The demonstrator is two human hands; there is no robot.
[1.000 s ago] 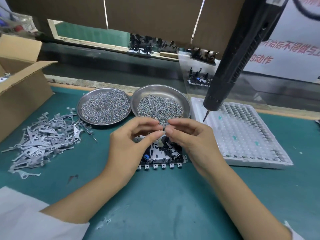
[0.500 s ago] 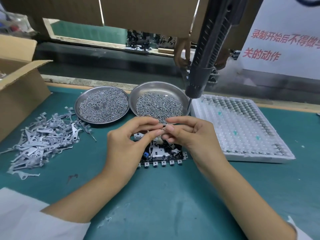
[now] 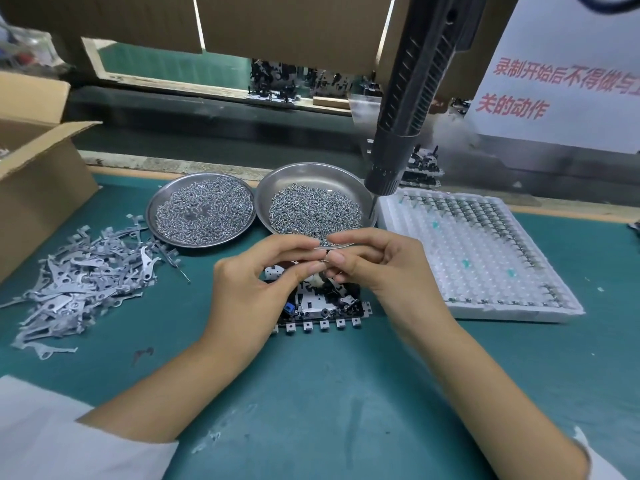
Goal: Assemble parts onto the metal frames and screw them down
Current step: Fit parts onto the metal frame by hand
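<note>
Both hands are being held fingertip to fingertip just above the metal frame point(image 3: 322, 303) on the mat: a tiny part point(image 3: 325, 261) is being pinched between curled left hand point(image 3: 249, 289) and right hand point(image 3: 384, 268) fingers.

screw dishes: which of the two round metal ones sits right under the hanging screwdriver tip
The right-hand dish, next to the white tray. The black screwdriver hangs over its right rim; the left dish lies well clear, nearer the pile of flat metal parts.

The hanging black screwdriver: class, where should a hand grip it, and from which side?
Grip the ribbed black barrel of the screwdriver, above the dial collar, coming from the right. It hangs tilted, tip down near the right-hand dish, so that side is open.
</note>
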